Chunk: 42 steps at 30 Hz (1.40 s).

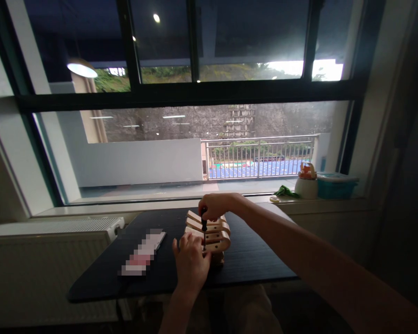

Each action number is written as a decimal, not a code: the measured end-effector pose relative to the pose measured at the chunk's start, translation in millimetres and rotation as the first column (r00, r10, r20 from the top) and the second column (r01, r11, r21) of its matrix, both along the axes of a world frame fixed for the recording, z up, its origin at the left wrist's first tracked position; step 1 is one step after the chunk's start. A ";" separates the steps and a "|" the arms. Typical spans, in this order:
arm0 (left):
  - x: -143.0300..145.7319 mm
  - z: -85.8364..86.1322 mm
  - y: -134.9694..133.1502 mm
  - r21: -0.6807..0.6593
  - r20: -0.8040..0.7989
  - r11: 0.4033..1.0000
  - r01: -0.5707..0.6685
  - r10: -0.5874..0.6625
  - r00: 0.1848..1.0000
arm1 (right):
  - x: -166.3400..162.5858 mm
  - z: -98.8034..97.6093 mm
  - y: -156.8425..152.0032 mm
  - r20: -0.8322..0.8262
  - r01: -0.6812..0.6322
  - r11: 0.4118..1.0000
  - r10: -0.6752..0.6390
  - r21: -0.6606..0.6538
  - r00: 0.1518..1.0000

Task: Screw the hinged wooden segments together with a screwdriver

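A pale wooden piece with several curved slats point(224, 237) rests on the dark table point(251, 264). My right hand point(214, 207) is wrapped round the black handle of a screwdriver point(204, 225), which stands upright with its shaft pointing down. The tip meets the nearest slats beside my left fingers; the screw itself is too small to make out. Along the left side of the wooden piece, my left hand point(191, 260) presses its fingers on the slats close to the screwdriver tip. Part of the slats is hidden behind both hands.
Left on the table lies a phone-like flat object point(142, 255), blurred out. A white radiator point(48, 260) stands beside the table. On the windowsill are a white bottle with an orange top point(305, 185), a teal lidded box point(337, 186) and something green point(284, 191).
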<state>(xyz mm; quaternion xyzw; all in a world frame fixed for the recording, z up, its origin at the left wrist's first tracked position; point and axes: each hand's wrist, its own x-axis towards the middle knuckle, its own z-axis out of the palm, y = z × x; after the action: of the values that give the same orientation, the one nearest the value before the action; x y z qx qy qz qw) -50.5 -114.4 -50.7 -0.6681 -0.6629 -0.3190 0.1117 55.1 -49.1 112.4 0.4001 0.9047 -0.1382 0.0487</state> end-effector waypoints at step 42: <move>6.1 -1.1 0.8 0.064 -0.012 0.996 -0.062 0.063 0.998 | 2.9 1.4 2.0 -0.050 -0.053 0.998 0.051 -0.039 0.997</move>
<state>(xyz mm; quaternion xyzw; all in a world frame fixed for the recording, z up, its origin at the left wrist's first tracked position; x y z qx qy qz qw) -44.4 -113.7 -51.8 -0.6452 -0.6723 -0.3318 0.1475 58.0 -47.1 113.8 0.3718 0.9128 -0.1649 0.0382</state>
